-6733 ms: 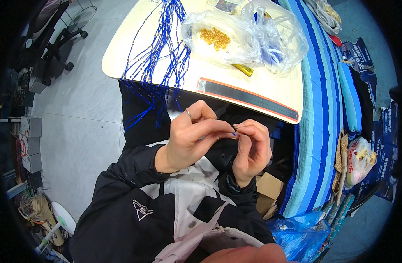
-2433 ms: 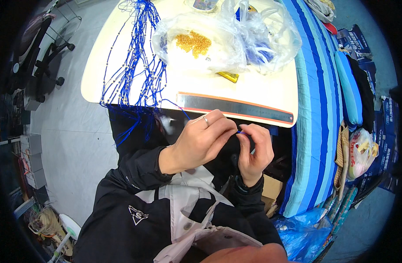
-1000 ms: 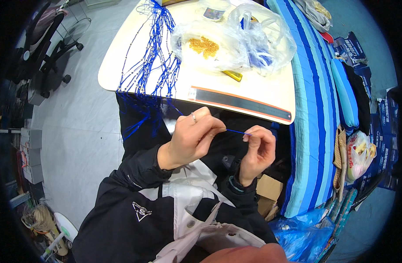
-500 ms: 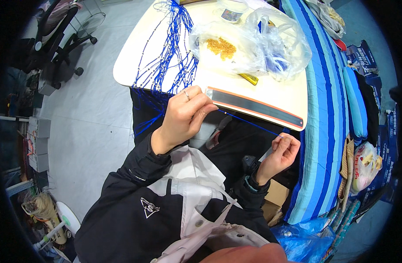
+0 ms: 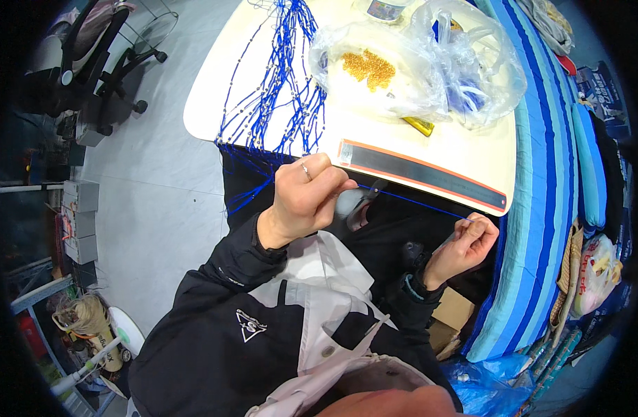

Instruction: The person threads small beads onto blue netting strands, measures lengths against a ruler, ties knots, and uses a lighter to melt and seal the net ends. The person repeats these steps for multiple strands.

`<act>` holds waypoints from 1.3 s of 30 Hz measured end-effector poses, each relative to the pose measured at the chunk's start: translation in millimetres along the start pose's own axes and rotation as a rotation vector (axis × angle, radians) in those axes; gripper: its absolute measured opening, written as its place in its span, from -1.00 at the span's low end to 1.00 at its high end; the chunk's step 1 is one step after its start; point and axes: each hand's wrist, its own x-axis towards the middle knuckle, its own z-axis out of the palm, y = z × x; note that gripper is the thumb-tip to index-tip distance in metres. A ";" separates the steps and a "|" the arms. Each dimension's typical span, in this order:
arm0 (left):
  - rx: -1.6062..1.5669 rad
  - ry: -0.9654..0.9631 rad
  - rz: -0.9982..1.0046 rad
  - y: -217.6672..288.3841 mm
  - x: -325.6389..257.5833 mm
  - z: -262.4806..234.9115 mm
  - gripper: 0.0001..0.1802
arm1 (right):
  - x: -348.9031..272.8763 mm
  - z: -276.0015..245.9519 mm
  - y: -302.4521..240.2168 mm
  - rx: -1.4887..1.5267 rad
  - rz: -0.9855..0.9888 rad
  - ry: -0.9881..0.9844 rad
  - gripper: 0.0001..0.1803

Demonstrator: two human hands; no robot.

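Stretched between my hands at the near table edge is a thin blue cord (image 5: pixel 424 206) with a small bead (image 5: pixel 377 190) on it. My left hand (image 5: pixel 306 197), with a ring on one finger, pinches one end. My right hand (image 5: pixel 463 248) pinches the other end, lower and to the right. Just beyond the cord lies a dark flat strip with orange edges (image 5: pixel 423 178). A bundle of beaded blue cords (image 5: pixel 281 83) spreads over the table's left side, some hanging over the edge beside my left hand.
On the white table (image 5: pixel 215 97), tiny golden beads (image 5: pixel 369 69) lie in clear plastic, with a bulky clear bag (image 5: pixel 465 62) beside them. A yellow object (image 5: pixel 419 126) and a tub (image 5: pixel 385 10) are also there. Blue-striped fabric (image 5: pixel 534 229) borders the right; an office chair (image 5: pixel 90 69) stands left.
The whole view has shifted, with table and hands appearing farther right. Both hands still pinch the cord, which stays stretched between them.
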 end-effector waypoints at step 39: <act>0.236 -0.249 -0.238 -20.2 20.7 -5.7 -0.92 | 40.4 6.6 -1.4 -0.773 -0.154 -0.187 -0.91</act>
